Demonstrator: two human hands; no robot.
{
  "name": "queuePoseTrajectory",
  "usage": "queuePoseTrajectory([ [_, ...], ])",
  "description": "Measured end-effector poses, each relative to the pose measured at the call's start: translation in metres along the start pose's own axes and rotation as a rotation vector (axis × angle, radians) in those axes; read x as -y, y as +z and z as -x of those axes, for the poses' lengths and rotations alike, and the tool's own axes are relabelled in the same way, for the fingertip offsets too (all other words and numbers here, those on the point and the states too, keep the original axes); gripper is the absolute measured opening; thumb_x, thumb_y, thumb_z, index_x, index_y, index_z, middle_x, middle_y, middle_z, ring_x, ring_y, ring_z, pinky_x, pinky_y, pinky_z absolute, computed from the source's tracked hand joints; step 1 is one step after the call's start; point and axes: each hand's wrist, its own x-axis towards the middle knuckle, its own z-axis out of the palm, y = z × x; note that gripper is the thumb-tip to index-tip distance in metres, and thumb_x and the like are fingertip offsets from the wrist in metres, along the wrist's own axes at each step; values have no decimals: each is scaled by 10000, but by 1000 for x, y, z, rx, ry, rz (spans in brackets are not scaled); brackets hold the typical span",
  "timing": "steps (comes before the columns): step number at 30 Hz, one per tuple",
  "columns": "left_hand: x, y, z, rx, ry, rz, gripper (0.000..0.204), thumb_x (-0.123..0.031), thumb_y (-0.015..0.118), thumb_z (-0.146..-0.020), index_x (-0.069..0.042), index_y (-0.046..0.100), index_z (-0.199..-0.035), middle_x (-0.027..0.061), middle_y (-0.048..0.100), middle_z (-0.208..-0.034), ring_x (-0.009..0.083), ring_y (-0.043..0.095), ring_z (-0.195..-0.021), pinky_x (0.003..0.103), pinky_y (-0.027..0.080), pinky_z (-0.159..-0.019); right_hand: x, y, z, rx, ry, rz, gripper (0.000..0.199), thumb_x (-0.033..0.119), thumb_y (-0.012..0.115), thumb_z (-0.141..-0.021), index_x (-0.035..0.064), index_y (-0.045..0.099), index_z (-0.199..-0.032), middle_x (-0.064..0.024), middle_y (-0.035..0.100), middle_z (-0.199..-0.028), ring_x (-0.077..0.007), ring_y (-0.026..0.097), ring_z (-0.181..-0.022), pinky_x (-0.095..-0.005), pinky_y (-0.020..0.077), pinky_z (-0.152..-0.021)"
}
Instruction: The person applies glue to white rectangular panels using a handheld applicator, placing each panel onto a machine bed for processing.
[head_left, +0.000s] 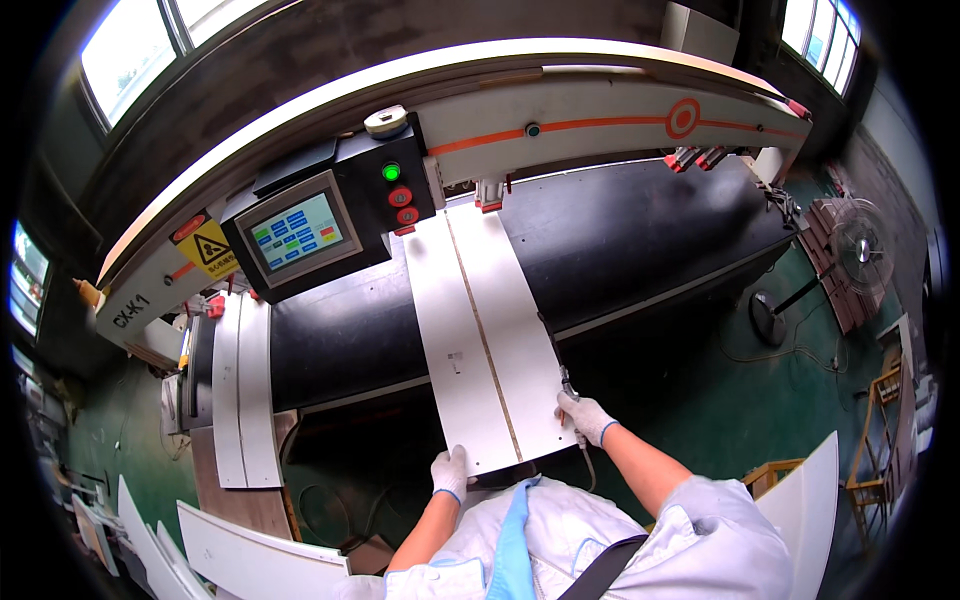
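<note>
two gloved hands grip the near end of the white panel [480, 340]: left hand [450, 473] clamped on its edge, right hand [583, 415] on its right corner; its long axis runs away toward the control screen [298, 234].

I see a touchscreen control panel [297, 235] with a green lamp [391, 172], a standing fan [858, 248] on the green floor [720, 400], and spare white panels [243, 390] leaning left.
</note>
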Motion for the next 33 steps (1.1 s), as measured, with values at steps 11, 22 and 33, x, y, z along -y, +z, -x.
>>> queuePoseTrajectory([
  [11, -37, 31, -29, -112, -35, 0, 459, -371, 568, -1026, 64, 626, -1160, 172, 706, -956, 265, 693, -694, 383, 570, -502, 21, 0, -64, -143, -189, 28, 559, 521, 582, -996, 44, 683, -721, -65, 635, -688, -194, 563, -644, -379, 471, -644],
  [22, -56, 40, -14, -69, -20, -45, 509, -433, 540, -1027, 54, 644, -1131, 190, 708, -994, 295, 717, -806, 425, 602, -599, -6, -36, -102, -122, -209, 44, 584, 583, 579, -998, 83, 639, -703, -32, 548, -605, -164, 501, -514, -363, 391, -473],
  [33, 108, -57, -28, -245, -436, 245, 457, -425, 598, -1014, 21, 649, -1101, 180, 682, -869, 282, 673, -671, 412, 554, -553, -24, 4, 58, 23, -59, 203, 312, 357, 589, -981, 58, 602, -893, -65, 599, -656, -149, 513, -448, -330, 405, -416],
])
